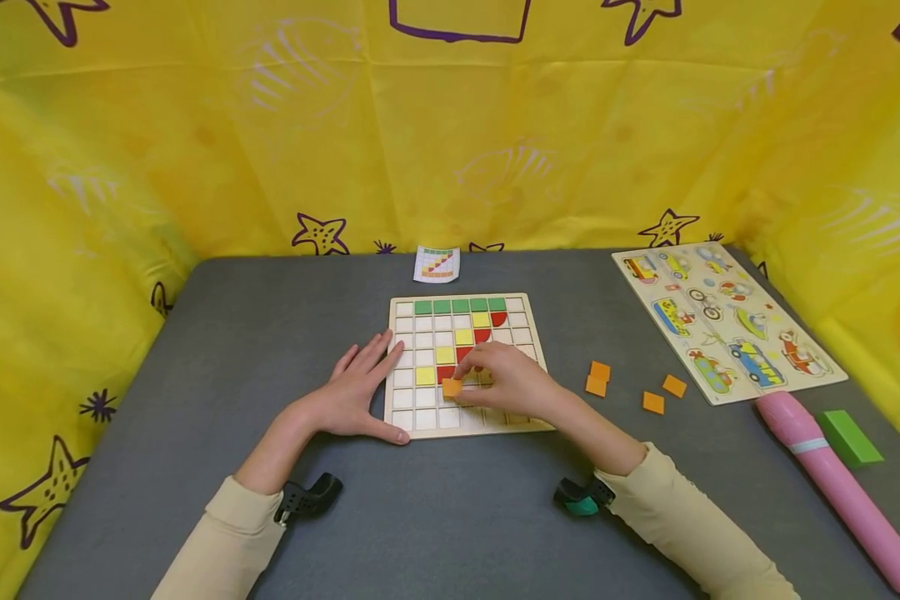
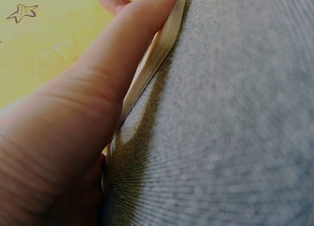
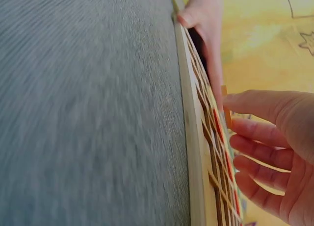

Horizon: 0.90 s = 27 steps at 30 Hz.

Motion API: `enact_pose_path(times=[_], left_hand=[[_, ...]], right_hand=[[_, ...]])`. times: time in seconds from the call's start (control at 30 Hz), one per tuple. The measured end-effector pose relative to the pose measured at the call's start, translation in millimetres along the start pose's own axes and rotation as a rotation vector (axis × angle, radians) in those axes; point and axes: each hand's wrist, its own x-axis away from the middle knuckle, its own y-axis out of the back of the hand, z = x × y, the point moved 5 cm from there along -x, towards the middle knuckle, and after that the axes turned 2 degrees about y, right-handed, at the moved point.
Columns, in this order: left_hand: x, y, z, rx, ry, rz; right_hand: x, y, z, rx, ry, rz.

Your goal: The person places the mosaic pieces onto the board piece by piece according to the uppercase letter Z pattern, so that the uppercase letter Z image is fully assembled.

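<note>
Nearest, two sleeves (image 1: pixel 228 521) slant inward over the counter (image 1: pixel 435 517). The orange tile (image 1: pixel 451 388) is over the board (image 1: pixel 448 416), just nearside of a red tile (image 1: pixel 446 374); whether it touches the wood cannot be told. The tile appears light, stiff and flat, perhaps slightly slick, and is best taken by opposite edges with its underside left free. The right hand (image 1: pixel 513 383) reaches in from the right, arched, its grip closed on the tile between thumb and forefinger, the other fingers loosely bent. The left hand (image 1: pixel 351 396) grasps nothing: its straight, spread fingers lie along the board's left edge, the thumb at the near corner. Farther right lie four loose orange pieces (image 1: pixel 596 386). Beyond, yellow tiles (image 1: pixel 445 355) climb diagonally towards a green row (image 1: pixel 461 306); farthest, a patterned card (image 1: pixel 436 265) lies before the yellow curtain (image 1: pixel 435 108).
</note>
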Motion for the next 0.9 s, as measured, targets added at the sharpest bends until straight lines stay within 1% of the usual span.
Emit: enact_pose_path(times=[0.23,0.47,0.73,0.9], left_hand=[[-0.5,-0.2,-0.4,-0.013,0.006,0.008],[-0.8,-0.8,0.0,-0.016,-0.003,0.002],[-0.7,-2.1,1.4,-0.018,-0.003,0.000],[0.2,-1.0,1.2,-0.012,-0.006,-0.003]], right_hand=[[-12.4,-12.9,14.5,0.039,0.028,0.030],[-18.2,-19.7,22.2,0.081,0.020,0.032],[-19.7,-22.7,23.3,0.078,0.026,0.036],[-15.9,-18.7,18.0,0.064,0.023,0.020]])
